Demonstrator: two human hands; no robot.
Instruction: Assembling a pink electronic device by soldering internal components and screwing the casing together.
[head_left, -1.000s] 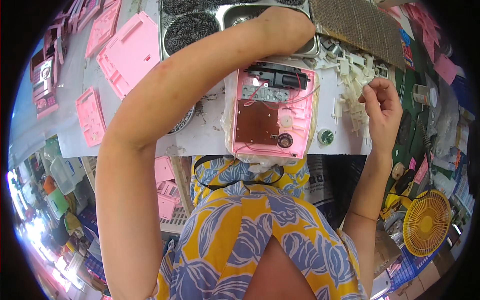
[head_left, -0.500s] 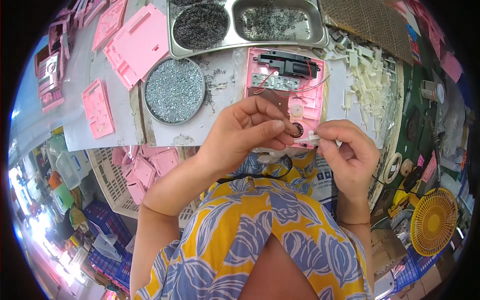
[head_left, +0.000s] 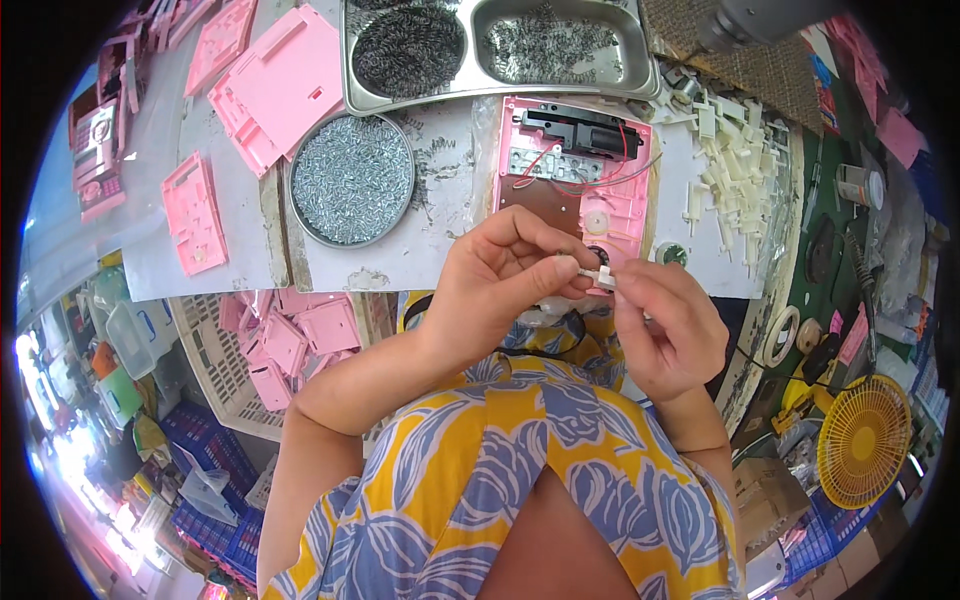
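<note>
Over the near edge of the pink casing (head_left: 625, 190), my two hands meet. My right hand (head_left: 668, 325) pinches a small white plastic piece (head_left: 606, 279) between thumb and fingers. Thumb and forefinger of my left hand (head_left: 510, 285) are closed at the thin end of that piece; whatever lies between those fingertips is too small and covered to make out. Inside the casing are a black mechanism (head_left: 580, 132), a metal plate (head_left: 555, 165), a brown board (head_left: 535, 200), thin wires and a pale round disc (head_left: 596, 223). My fingers partly hide a dark ring near its lower edge.
Behind stands a metal tray (head_left: 472, 50) of small black springs. A round dish (head_left: 350, 180) of metal pins is on the left, beside pink panels (head_left: 195, 215). White plastic pieces (head_left: 735, 170) are heaped at right, near a small green disc (head_left: 672, 255). A crate (head_left: 215, 355) holds pink parts.
My right hand has moved left and slightly down, bringing the white piece up to my left fingertips. The green disc now shows beside it. A dark grey rounded object has appeared at the top right.
</note>
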